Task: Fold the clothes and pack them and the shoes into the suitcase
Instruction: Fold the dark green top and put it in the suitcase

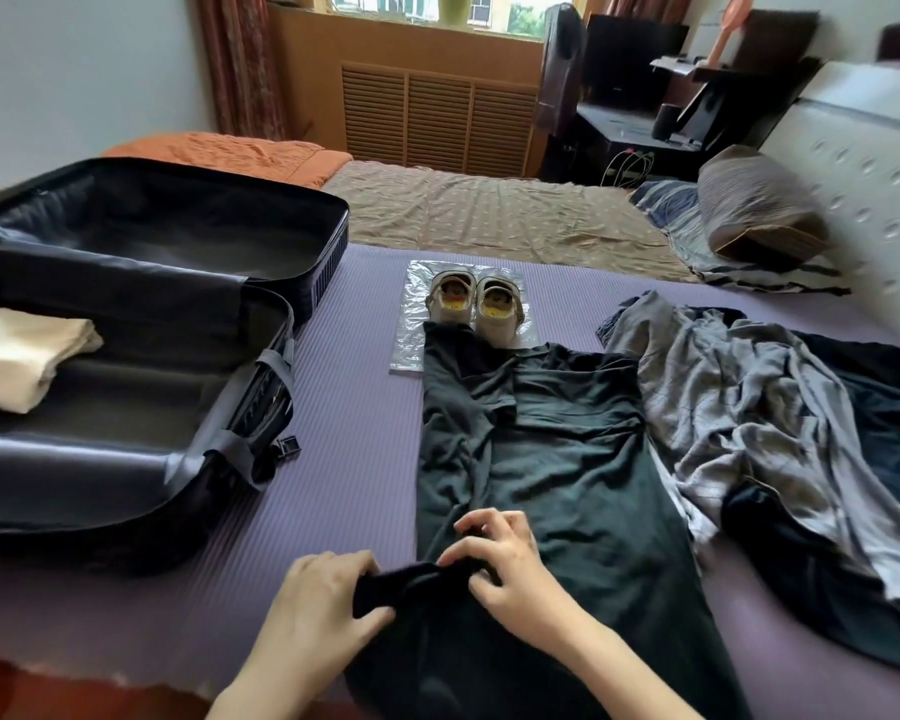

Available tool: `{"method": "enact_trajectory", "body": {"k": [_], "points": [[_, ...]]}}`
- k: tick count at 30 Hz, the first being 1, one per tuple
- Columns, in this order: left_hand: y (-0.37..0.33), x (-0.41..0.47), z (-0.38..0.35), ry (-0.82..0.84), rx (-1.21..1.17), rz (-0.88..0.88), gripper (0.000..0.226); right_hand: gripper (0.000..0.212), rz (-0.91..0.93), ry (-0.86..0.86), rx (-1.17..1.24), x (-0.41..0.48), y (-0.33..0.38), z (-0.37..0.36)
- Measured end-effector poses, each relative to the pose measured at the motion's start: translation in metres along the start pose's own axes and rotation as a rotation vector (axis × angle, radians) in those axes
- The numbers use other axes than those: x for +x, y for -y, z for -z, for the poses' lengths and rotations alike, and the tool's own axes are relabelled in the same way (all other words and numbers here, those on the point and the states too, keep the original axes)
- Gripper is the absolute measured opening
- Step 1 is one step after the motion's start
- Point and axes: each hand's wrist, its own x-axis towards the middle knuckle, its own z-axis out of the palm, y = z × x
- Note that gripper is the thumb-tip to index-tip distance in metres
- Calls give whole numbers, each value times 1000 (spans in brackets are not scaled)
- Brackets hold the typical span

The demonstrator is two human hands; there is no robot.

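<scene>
So far, one folded cream garment (22, 361) sits in the suitcase (100, 475) left of the fingers. The left hand (323, 605) and right hand (510, 574) pinch the near hem of the dark shirt (557, 459). The shoes (476, 306) ahead and the grey pile (739, 402) rightward wait.

One suitcase (100, 491) is lying open, one folded cream garment (22, 363) sitting inside it. Two shoes (500, 308) are sitting on one plastic bag (409, 350). One dark garment (557, 459) is lying spread, two hands working it, left hand (318, 605) and right hand (510, 563); the heap (749, 407) is hiding its count.
</scene>
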Motion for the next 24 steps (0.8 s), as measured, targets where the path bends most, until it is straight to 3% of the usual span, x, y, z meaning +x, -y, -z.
{"method": "enact_trajectory", "body": {"k": [4, 9, 12, 14, 16, 18, 20, 24], "points": [[-28, -23, 7, 108, -219, 67, 28, 23, 63, -37, -70, -16, -5, 6], [-77, -50, -21, 166, -281, -125, 45, 30, 10, -179, -14, -45, -15, 15], [-76, -65, -48, 298, -265, -92, 32, 36, -68, -197, 10, -78, -23, 11], [-69, -74, -56, 239, -345, -20, 13, 31, -130, -253, 79, -98, -23, 5], [-56, -79, -57, 21, -400, 72, 20, 19, -184, -309, 129, -112, -19, -5], [-41, -84, -55, -181, -411, 171, 25, 24, -268, -337, 171, -120, -12, -18], [-34, -86, -53, -196, -409, 281, 33, 36, -357, -379, 173, -124, -3, -33], [-31, -90, -63, -184, -514, 395, 28, 48, -466, -453, 101, -124, 16, -51]]}}
